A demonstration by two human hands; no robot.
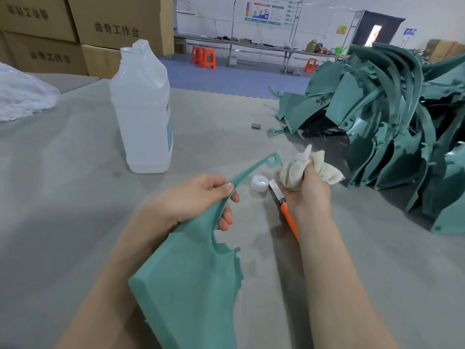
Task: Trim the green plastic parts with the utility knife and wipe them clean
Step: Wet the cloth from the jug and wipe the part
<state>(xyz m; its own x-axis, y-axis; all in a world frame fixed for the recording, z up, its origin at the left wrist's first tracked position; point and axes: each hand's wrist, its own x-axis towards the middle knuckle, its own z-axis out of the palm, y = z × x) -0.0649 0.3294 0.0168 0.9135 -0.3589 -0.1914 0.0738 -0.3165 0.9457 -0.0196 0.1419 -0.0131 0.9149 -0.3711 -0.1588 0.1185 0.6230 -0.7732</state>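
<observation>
Green part (196, 273) is pinched over the table (75, 197) by the left hand (198, 200), its arm offered to the right hand (309, 195), which clasps rag (302, 170) and knife (286, 207) together, probably for quick swapping.

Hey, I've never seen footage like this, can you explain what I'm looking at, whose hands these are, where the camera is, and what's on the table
There is no machine here: these are a person's two hands, filmed by one wide-angle camera worn on their head, looking forward and down. The left hand grips a green plastic part by its narrow curved strip. The right hand pinches a crumpled cream cloth and holds an orange-handled utility knife, blade out. On the grey table stand an uncapped clear bottle and a small white cap; a pile of green parts lies at the right and a clear plastic bag at the left.
</observation>
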